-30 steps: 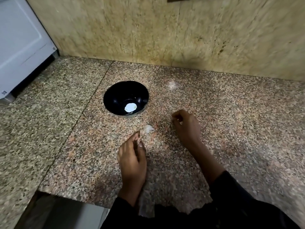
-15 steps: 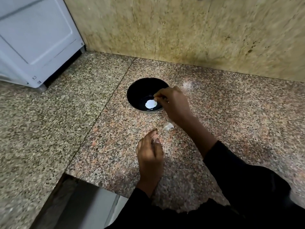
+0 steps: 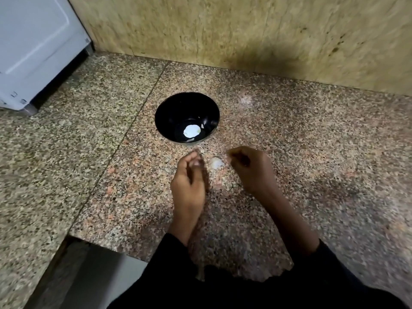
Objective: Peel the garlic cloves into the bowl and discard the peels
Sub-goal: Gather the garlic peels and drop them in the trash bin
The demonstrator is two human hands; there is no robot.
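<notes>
Right hand (image 3: pixel 252 168) left the bowl (image 3: pixel 169 112) holding one clove (image 3: pixel 191 131); hands' grips unclear.

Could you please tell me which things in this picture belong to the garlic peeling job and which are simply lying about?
Job:
black bowl
peeled clove in the bowl
pale garlic piece on the counter between the hands
left hand
right hand

Lying about:
white appliance
granite counter
stone wall
</notes>
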